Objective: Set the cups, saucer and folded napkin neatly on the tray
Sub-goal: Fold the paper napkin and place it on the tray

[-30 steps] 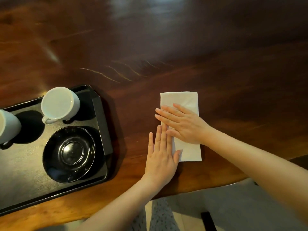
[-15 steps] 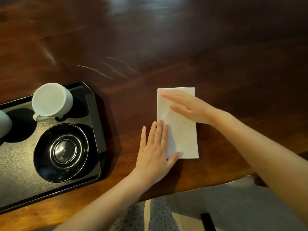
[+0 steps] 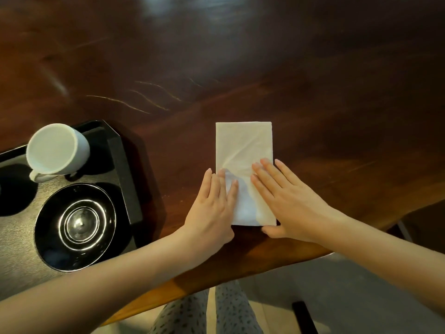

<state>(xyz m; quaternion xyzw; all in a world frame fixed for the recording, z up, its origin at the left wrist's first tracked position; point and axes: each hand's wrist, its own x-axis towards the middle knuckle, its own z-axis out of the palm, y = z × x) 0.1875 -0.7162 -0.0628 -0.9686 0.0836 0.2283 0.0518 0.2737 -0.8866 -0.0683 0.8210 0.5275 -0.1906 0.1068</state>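
A folded white napkin (image 3: 243,150) lies flat on the dark wooden table, near its front edge. My left hand (image 3: 212,208) rests flat on the napkin's lower left edge, fingers together. My right hand (image 3: 286,203) presses flat on its lower right part, thumb at the bottom corner. Neither hand grips it. To the left stands a black tray (image 3: 125,174) holding a white cup (image 3: 56,149) at its back right and a glossy black saucer (image 3: 74,224) in front of it. A second cup is out of frame.
The table's front edge (image 3: 240,268) runs diagonally just below my hands, with floor and my patterned trousers (image 3: 216,309) beneath. Pale scratches (image 3: 144,97) mark the wood behind the tray. A dark chair leg (image 3: 303,317) shows at the bottom.
My right hand slid from the napkin's top down to its lower right part. My left hand stayed at the lower left edge. The view shifted, putting the far-left cup out of frame.
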